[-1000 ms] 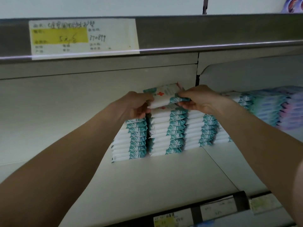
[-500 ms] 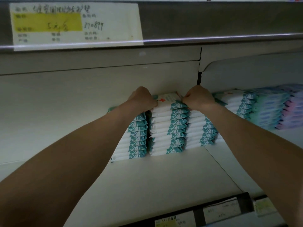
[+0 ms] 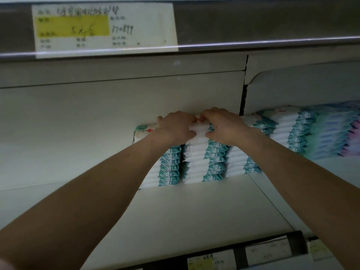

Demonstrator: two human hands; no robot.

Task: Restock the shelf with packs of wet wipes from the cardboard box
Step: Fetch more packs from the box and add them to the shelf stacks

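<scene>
White-teal pack, aloft a second ago, now sits on middle stack, left hand and right hand still gripping it; release pending.

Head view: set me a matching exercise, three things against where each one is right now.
Things: 1 left hand; 2 price label; 3 purple packs.
Places: A far right end of the row; B front rail of the upper shelf; C gripping the top pack of the middle stack.
Pairs: 1-C; 2-B; 3-A.
</scene>
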